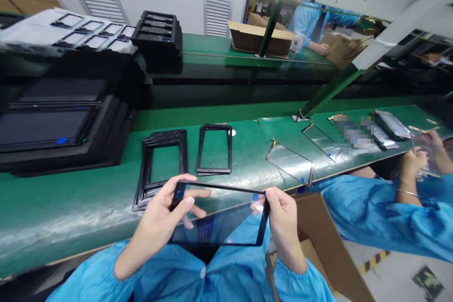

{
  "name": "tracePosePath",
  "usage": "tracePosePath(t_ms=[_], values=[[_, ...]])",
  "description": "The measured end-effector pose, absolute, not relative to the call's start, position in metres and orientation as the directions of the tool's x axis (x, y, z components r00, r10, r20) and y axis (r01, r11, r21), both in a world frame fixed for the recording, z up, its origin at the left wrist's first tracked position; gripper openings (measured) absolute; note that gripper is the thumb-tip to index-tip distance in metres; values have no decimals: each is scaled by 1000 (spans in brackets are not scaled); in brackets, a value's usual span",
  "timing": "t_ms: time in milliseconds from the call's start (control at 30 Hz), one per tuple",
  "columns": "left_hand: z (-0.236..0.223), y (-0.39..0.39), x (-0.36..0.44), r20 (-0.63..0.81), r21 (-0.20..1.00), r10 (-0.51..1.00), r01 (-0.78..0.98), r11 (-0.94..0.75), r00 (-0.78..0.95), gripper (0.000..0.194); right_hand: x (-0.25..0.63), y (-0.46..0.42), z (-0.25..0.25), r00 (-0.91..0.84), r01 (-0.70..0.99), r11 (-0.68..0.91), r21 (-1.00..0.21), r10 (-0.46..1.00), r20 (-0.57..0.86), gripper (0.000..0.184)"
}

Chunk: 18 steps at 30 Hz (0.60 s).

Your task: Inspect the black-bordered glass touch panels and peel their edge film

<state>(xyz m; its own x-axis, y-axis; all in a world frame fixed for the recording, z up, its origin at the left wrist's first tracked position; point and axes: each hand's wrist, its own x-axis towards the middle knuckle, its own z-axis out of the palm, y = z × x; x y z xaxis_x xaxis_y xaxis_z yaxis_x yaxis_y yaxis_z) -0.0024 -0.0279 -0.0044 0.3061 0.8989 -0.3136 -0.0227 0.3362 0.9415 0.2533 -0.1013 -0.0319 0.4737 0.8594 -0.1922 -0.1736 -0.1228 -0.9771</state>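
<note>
I hold a black-framed clear glass panel (226, 226) flat over my lap, in front of the green bench edge. My left hand (166, 217) grips its left end, thumb on top and fingers showing through the glass. My right hand (281, 219) grips its right end beside a small blue tab (255, 197). Just beyond my left hand lies a stack of black rectangular frames (161, 165), with a single black frame (214, 149) to its right.
Clear film sheets (290, 164) lie on the green bench (71, 207) to the right. A co-worker in a blue coat (375, 217) sits at right, handling a sheet. Black trays (53, 122) stand at left, and a cardboard box (329, 245) stands by my right knee.
</note>
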Motion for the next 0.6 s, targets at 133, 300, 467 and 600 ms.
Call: tracePosePath(t_ms=[133, 300, 467, 600], values=[[1, -32, 0, -319, 941, 911, -23, 336, 262, 58, 251, -103, -24, 467, -153, -106, -983, 868, -166, 45], [2, -31, -2, -317, 945, 917, -2, 328, 241, 59, 253, -103, -22, 432, -105, -103, -989, 891, -138, 49], [-8, -27, -10, -299, 951, 902, 26, 307, 312, 62, 251, -101, -23, 430, -92, -113, -989, 892, -142, 49], [-14, -28, -11, -299, 952, 914, 21, 305, 274, 60, 249, -100, -28, 459, -126, -89, -988, 878, -137, 48]])
